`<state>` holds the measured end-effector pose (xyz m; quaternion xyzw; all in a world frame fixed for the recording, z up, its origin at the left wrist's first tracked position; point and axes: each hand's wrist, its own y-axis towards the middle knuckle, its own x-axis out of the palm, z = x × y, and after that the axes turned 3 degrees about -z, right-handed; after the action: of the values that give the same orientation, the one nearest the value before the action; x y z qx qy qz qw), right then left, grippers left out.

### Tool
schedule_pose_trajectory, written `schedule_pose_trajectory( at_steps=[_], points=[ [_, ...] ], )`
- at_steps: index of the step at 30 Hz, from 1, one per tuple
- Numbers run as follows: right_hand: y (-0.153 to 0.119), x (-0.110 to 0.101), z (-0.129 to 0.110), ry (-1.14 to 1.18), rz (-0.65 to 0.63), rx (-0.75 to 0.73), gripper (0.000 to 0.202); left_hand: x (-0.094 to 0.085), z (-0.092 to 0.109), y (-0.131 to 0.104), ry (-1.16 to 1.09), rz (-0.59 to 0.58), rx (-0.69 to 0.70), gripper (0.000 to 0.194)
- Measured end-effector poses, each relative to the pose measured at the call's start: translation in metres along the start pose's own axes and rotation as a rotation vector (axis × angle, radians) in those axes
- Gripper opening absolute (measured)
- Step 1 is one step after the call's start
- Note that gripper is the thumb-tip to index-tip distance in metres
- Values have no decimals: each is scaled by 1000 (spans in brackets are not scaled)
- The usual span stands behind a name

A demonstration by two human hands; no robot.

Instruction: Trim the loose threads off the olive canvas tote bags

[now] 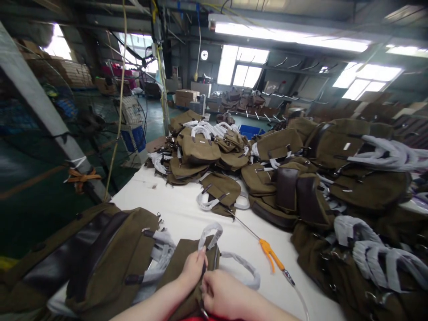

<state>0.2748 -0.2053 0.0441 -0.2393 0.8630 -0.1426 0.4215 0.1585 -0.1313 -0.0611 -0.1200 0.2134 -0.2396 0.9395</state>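
An olive-brown fabric handbag (179, 261) lies on the white table directly in front of me. Its two handles are wrapped in pale plastic; one wrapped handle (211, 232) stands up above my hands, the other loops out to the right. My left hand (194, 268) is closed on the bag's top edge by a handle base, thumb pointing up. Close beside it, my right hand (221, 292) is closed with bent fingers at the bag's opening edge; the exact part it pinches is hidden.
An orange air blow gun (269, 252) with a long thin nozzle and hose lies to the right. A small bag (220, 189) sits beyond it. Larger olive bags (110, 254) lie at left; piles of bags (200, 149) cover the table's back and right. A slanted metal post (53, 111) rises at left.
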Motion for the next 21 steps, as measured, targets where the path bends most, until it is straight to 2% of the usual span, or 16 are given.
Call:
schedule_pose_trajectory(
  at_steps=[4, 7, 10, 13, 16, 19, 21],
  points=[
    [-2, -7, -11, -121, -2, -24, 21, -1, 3, 1, -8, 11, -10, 74],
    [10, -9, -3, -210, 149, 24, 26, -3, 4, 3, -10, 64, -25, 76],
    [39, -18, 30, -251, 273, 182, 28, -6, 11, 0, -73, 56, -30, 76],
    [69, -33, 73, -246, 314, 313, 29, -11, 21, -8, -117, 25, 2, 76],
    [81, -41, 98, -234, 368, 378, 26, -20, 27, -11, -153, 18, 54, 74],
    [70, -38, 92, -239, 459, 304, 28, -33, 20, -6, -221, 42, 30, 75],
    [56, -32, 78, -210, 458, 152, 32, -41, 12, -1, -249, 75, -10, 76]
  ],
)
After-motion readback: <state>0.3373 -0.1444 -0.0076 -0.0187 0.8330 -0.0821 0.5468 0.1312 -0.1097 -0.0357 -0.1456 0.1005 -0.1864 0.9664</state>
